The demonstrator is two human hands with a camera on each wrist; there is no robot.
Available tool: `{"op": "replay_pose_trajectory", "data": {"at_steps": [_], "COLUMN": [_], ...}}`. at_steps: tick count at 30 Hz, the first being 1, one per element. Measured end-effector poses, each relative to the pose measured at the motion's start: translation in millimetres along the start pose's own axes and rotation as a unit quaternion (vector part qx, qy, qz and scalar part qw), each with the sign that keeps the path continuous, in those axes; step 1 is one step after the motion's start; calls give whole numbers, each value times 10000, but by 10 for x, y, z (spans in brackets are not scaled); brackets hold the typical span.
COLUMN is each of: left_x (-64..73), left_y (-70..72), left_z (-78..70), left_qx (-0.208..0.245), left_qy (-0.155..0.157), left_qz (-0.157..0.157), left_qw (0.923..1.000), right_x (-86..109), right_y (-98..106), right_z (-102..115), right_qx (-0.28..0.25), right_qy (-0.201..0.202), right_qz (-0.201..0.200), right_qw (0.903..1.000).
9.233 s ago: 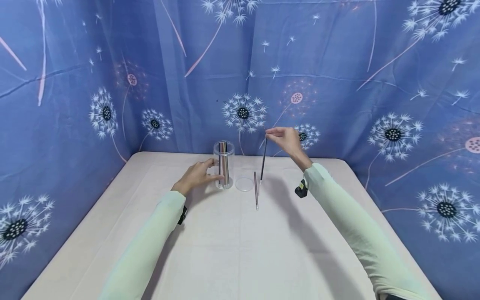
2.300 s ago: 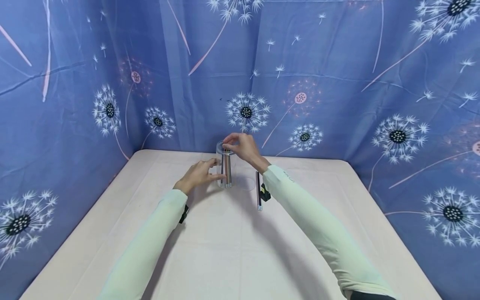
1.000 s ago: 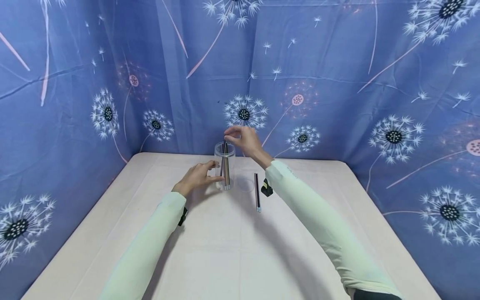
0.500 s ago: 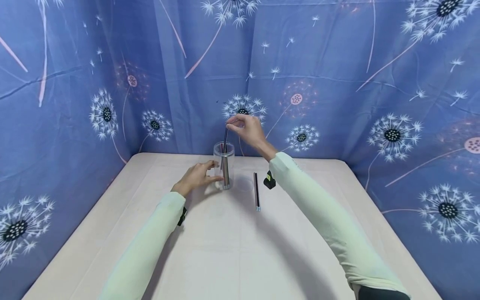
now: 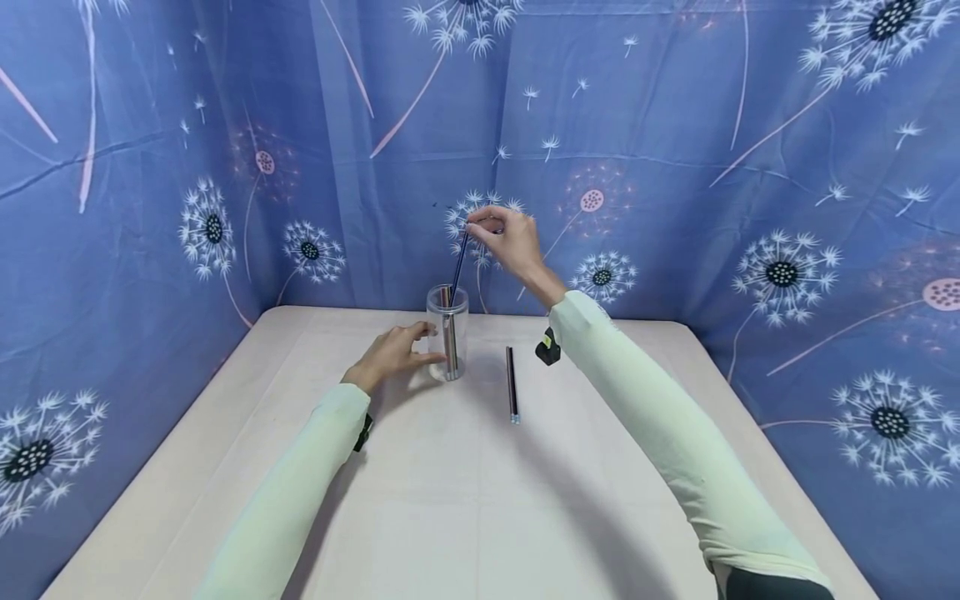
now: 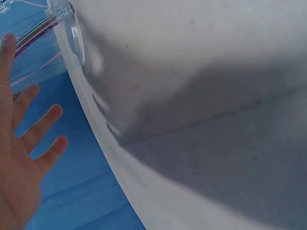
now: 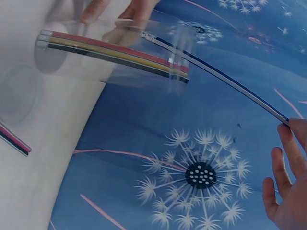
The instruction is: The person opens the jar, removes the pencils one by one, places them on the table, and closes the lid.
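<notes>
I have a dark blue pencil (image 5: 460,260) slanting out of the mouth of a clear jar (image 5: 462,335), its eraser end inside the jar and its other end up and to the right. My right hand (image 5: 513,242) pinches that upper end between thumb and finger, the other fingers spread, as I see from the right wrist. The jar stands upright toward the far side of the table (image 5: 420,517). Inside it, red, yellow and dark green pencils (image 7: 115,56) lean together. My left hand (image 5: 396,354) holds the jar from the left, thumb and forefinger curved around its wall, the remaining fingers apart. The two hands are well apart, the right one higher and farther.

To the right of the jar lies a clear round lid (image 7: 18,93), and right of that two pencils (image 5: 512,385) rest side by side, eraser ends toward me. Pale green sleeves (image 5: 300,492) cover both arms. Behind the table hangs a blue dandelion-print curtain (image 5: 405,225).
</notes>
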State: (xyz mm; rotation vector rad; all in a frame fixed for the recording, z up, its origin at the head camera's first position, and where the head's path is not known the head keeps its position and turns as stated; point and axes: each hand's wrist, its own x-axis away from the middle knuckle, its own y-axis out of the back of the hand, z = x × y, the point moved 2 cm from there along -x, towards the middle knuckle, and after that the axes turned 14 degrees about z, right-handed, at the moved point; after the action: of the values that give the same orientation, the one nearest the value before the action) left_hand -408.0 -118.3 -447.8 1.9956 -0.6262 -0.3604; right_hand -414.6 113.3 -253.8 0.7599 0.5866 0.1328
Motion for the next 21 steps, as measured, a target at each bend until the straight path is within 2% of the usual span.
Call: {"op": "replay_pose_trajectory", "data": {"at_steps": [14,21], "left_x": [-22,-20], "left_y": [7,0], "left_z": [8,15], "left_qx": [-131,-172], "left_qy": [-35,-56], "left_qz": [7,-36], "left_qw": [9999,9998], "right_x": [-74,-81], "right_y": [274,443], "right_z": [41,30], "right_qx": [-22,-235], "right_qy": [-34,-69], "right_qz": [-424,-608], "right_qw": [9991,9978]}}
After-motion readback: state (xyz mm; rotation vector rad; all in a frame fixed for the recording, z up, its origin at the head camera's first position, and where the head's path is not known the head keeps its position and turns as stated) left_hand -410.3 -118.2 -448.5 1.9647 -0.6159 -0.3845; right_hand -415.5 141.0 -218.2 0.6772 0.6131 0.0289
